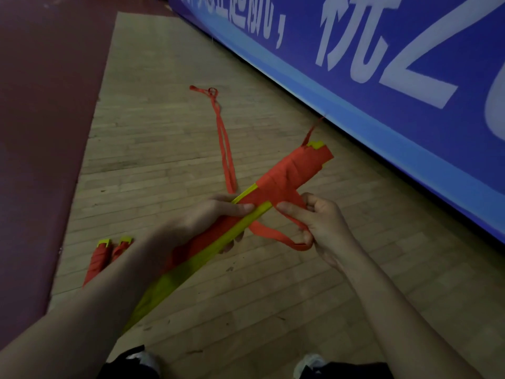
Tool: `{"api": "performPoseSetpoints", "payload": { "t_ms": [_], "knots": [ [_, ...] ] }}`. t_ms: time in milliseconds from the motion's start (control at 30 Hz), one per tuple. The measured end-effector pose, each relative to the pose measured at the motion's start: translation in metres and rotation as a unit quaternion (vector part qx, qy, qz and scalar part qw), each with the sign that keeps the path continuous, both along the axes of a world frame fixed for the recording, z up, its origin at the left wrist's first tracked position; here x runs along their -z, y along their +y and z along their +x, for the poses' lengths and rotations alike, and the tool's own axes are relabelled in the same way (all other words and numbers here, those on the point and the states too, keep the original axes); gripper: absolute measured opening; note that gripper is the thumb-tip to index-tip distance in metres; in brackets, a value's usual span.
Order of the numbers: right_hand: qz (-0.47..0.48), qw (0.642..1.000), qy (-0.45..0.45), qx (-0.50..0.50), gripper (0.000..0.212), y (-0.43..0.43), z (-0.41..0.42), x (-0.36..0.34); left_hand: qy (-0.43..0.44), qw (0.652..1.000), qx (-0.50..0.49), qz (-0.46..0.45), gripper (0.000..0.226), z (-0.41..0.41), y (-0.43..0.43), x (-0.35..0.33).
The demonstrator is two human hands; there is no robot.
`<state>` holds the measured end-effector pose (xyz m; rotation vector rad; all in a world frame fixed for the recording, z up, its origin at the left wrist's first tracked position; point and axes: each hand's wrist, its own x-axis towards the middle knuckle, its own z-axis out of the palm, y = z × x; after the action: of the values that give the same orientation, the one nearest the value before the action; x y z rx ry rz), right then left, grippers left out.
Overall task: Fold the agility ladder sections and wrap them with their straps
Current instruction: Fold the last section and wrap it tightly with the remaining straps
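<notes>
Left hand (216, 214) clamped round the yellow-and-red ladder bundle (295, 170), thumb across the top, above the wooden floor (169, 138). Off to the left lay two wrapped bundles (102, 259); a loose red strap (225, 143) trailed ahead, and a blue banner (382, 86) ran along the right. Right hand (323, 227) pinched the bundle's strap loop (273, 234), fingers curled.

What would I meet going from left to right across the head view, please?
Two wrapped ladder bundles, left hand gripping the half-wrapped ladder section, right hand pinching its red strap, blue banner.
</notes>
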<state>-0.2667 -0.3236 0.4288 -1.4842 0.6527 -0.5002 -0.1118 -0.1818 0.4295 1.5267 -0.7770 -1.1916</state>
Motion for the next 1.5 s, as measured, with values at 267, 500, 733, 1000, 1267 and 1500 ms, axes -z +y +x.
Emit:
{"api": "performPoseSetpoints", "payload": {
  "t_ms": [267, 500, 733, 1000, 1267, 1500],
  "knots": [
    [0.134, 0.971, -0.132, -0.15, 0.046, -0.003, -0.006, -0.002, 0.124, 0.985, 0.121, -0.006, 0.04, -0.003, 0.007, -0.001],
    [0.171, 0.941, -0.173, -0.236, 0.055, -0.004, -0.007, 0.002, 0.196, 0.961, 0.194, -0.001, 0.049, -0.006, 0.004, 0.004],
    [0.205, 0.962, -0.157, -0.088, 0.021, -0.001, 0.001, -0.002, -0.047, 0.994, 0.076, -0.066, 0.066, -0.009, -0.002, 0.004],
    [0.335, 0.929, -0.161, 0.006, 0.026, -0.004, 0.012, 0.002, -0.429, 0.899, 0.047, -0.079, 0.071, -0.016, -0.009, 0.032],
    [0.154, 0.986, -0.056, 0.02, 0.018, -0.004, 0.011, 0.005, -0.494, 0.866, 0.001, -0.077, 0.06, -0.011, -0.011, 0.042],
    [0.126, 0.991, 0.019, -0.035, 0.016, -0.002, 0.007, 0.009, -0.432, 0.902, -0.007, -0.017, 0.054, -0.002, -0.008, 0.038]
  ]
}}
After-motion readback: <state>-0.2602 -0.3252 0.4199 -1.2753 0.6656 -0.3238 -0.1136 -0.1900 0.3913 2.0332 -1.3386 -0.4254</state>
